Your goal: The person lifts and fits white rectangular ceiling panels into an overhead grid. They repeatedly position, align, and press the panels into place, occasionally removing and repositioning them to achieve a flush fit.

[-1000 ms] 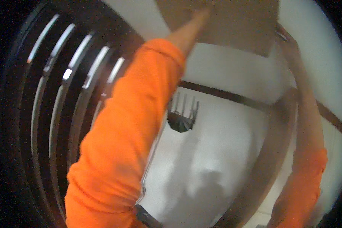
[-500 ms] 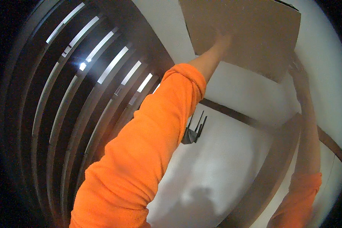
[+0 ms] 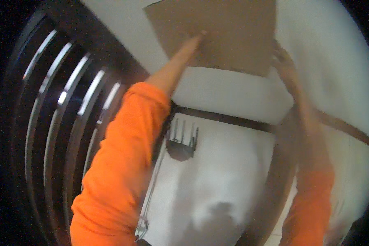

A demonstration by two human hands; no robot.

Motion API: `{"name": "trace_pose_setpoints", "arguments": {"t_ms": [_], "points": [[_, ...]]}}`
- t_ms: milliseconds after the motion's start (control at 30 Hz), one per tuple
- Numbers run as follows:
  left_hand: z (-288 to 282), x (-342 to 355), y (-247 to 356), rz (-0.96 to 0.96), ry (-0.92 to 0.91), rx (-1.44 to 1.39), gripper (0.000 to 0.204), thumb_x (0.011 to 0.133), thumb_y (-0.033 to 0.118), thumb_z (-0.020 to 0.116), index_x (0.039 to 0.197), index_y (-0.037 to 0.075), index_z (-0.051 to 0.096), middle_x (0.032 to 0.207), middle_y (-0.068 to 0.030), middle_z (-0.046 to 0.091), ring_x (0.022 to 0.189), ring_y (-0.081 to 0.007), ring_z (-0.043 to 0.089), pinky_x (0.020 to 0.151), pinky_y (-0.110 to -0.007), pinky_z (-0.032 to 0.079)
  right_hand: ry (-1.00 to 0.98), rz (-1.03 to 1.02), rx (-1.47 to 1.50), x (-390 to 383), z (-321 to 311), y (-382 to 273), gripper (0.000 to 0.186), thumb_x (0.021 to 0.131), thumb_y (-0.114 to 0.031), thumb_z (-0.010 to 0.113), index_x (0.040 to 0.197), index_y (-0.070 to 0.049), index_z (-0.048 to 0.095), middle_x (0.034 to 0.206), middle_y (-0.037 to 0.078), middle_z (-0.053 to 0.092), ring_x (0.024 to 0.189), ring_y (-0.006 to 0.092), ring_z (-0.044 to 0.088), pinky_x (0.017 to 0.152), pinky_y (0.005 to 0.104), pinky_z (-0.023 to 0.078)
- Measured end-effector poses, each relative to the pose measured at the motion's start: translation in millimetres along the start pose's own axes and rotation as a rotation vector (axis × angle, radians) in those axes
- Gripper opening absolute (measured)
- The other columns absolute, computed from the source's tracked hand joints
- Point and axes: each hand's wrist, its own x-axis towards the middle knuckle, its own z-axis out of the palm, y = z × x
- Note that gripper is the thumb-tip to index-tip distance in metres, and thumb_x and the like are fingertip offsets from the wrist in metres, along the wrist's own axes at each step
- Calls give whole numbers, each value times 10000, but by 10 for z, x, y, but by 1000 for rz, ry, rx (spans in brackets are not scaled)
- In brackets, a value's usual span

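Observation:
A brown cardboard-like sheet (image 3: 229,35) is raised high against the pale wall and ceiling area at the top of the view. My left hand (image 3: 194,41) is against the sheet's face left of its middle, a finger extended upward along it. My right hand (image 3: 285,61) is beside the sheet's right edge with fingers raised; motion blur hides their shape and whether they grip the edge. Both forearms reach up from below in orange sleeves pushed toward the elbows.
A dark slatted grille (image 3: 49,123) with light between slats fills the left. A black device (image 3: 180,149) with several antennas is on the white wall, a cable (image 3: 151,184) running down nearby. Brown beams (image 3: 225,121) border the wall; shadows fall on it.
Over the last second the view has shifted back and forth. Since half a second ago the sheet and both hands appear farther left in the picture, and my arms are more blurred.

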Motion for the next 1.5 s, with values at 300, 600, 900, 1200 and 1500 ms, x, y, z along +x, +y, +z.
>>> {"name": "trace_pose_setpoints", "arguments": {"t_ms": [300, 600, 900, 1200, 1500], "points": [[-30, 92, -12, -42, 89, -27, 720, 959, 542, 648, 1472, 65, 482, 1494, -162, 523, 1361, -340, 506, 1122, -518, 414, 49, 18, -54, 215, 23, 146, 676, 939, -45, 658, 1566, -79, 405, 1549, 144, 461, 1429, 289, 460, 1170, 419, 404], [-65, 111, -11, -68, 31, -118, 1032, 894, 569, 725, 1581, -27, 236, 1585, -247, 364, 1452, -398, 384, 1185, -559, 324, 159, 6, -99, 149, 57, -106, 576, 946, -122, 710, 1458, -16, 469, 1145, 154, 670, 973, 252, 672, 898, 378, 552], [79, -1558, 36, -19, 249, 34, 1238, 837, 536, 797, 1614, -48, 30, 1622, -258, 305, 1497, -389, 311, 1230, -483, 259, 54, 256, 59, -925, 659, -546, 483, 857, -323, 823, 1225, -30, 714, 1109, 106, 758, 1031, 247, 699, 938, 362, 528], [-454, -4303, -121, -332, 313, 185, 1261, 813, 445, 844, 1630, -9, -2, 1650, -297, 193, 1540, -369, 219, 1248, -437, 229, 225, 288, -370, -3701, 1012, -924, 332, 909, -229, 754, 1114, 27, 705, 1053, 113, 746, 974, 283, 677, 896, 411, 519], [-638, -7111, 215, -1127, 682, -392, 994, 859, 556, 775, 1574, 62, 292, 1565, -149, 406, 1439, -350, 393, 1143, -583, 372, 697, 1612, 828, -5529, 1709, -2182, 377, 966, -316, 687, 1156, 9, 672, 1078, 136, 679, 1030, 280, 632, 902, 445, 538]]}}
